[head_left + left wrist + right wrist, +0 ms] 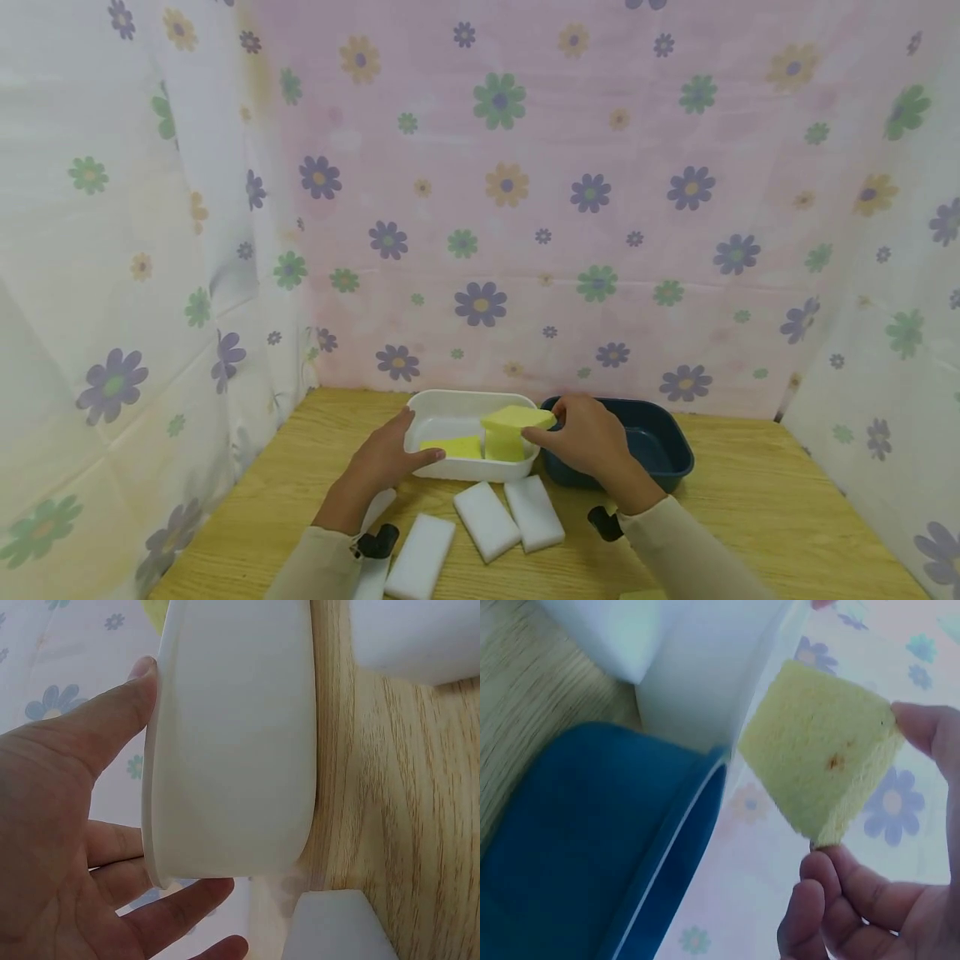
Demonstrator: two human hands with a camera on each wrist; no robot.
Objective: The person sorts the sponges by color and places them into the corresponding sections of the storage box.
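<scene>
Yellow sponge, pinched by one corner between the thumb and fingers of the right hand, is over the right part of the white tub, low in the middle of the head view. One yellow piece lies in the tub at its left, and another shows just below the held one; I cannot tell whether those two touch. The left hand grips the tub's left end, thumb over the near rim. Only this view shows both hands together, with the blue tub at right and several white sponges along the bottom of the desk.

Left wrist view: the tub's smooth outer wall fills the centre. It shows the fingers reaching round the tub's end at lower left, which the head view partly hides, and the thumb on the rim at upper left.

Right wrist view: the held sponge, right of centre, appears as a pale yellow, finely porous diamond with a thick side. A small reddish-brown spot marks its face, visible from here alone. The thumb presses its right corner, fingertips its bottom corner; the blue tub fills the lower left.
</scene>
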